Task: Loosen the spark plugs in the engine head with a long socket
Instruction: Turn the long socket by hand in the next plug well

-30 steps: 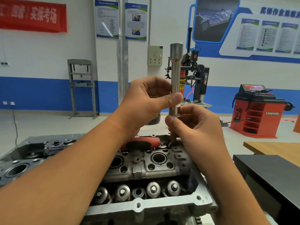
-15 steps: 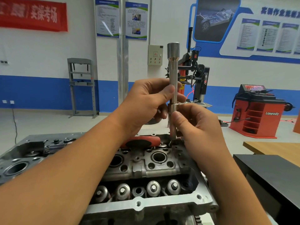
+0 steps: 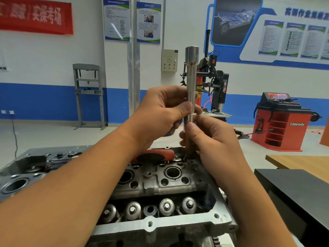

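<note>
Long socket (image 3: 190, 81) held upright over the far right corner of the engine head (image 3: 160, 182), its tip now lowered to a plug well. Left hand (image 3: 160, 113) pinches the shaft; right hand (image 3: 211, 138) grips the lower section. Judged: seating on a spark plug, loosening pending.

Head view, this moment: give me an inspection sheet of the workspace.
Surface: grey workshop floor; what the engine head rests on is hidden.
Job's things: long socket upright over engine head.
Clutter: red-handled tool lying on the head.
Grippers: left hand pinches the socket's shaft; right hand grips its lower end.
Cables: black cable down the left wall.
Surroundings: red wheel balancer, tyre changer, wooden table, black box.
</note>
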The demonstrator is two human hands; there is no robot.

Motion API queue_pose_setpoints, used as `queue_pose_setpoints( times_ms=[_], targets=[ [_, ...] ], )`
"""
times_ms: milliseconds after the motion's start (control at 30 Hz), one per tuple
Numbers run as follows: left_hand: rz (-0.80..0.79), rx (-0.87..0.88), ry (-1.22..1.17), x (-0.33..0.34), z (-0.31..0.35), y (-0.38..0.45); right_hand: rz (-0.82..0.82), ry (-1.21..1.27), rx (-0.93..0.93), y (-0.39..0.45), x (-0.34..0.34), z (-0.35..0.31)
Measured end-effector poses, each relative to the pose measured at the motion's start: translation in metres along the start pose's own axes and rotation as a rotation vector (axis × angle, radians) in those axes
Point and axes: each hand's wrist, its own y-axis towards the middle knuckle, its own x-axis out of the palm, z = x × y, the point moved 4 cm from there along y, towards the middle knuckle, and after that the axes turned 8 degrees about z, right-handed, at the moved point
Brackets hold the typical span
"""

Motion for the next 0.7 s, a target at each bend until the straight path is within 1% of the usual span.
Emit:
queue_pose_setpoints(
  times_ms=[133, 167, 300, 367, 433, 567, 600, 700],
  targets=[
    [0.102, 0.061, 0.041, -0.0050, 0.0028, 0.0004, 0.084, -0.050, -0.033, -0.0014, -0.0024, 0.0001],
    [0.103, 0.061, 0.028, -0.0052, 0.0029, 0.0005, 0.096, -0.051, -0.036, -0.0013, -0.0027, 0.0002],
    [-0.026, -0.014, -0.031, 0.0019, -0.0002, -0.0004, 0.036, -0.060, -0.049, -0.0006, -0.0005, -0.0012],
    [-0.031, -0.023, -0.014, 0.0009, -0.0019, 0.0001, 0.022, -0.047, -0.024, 0.0001, -0.0005, -0.0006],
    [-0.004, -0.006, 0.014, -0.0005, -0.0007, 0.0000, 0.033, -0.051, -0.023, -0.0004, -0.0004, -0.0003],
    [0.084, 0.016, 0.047, -0.0028, -0.0002, 0.0011, 0.126, -0.069, -0.022, -0.0004, -0.0044, 0.0014],
    [0.075, 0.004, 0.030, -0.0022, -0.0002, 0.0006, 0.118, -0.065, -0.023, -0.0005, -0.0042, 0.0011],
    [-0.028, -0.054, -0.014, 0.0025, -0.0026, -0.0001, 0.035, -0.057, -0.032, 0.0000, -0.0017, 0.0003]
  ],
)
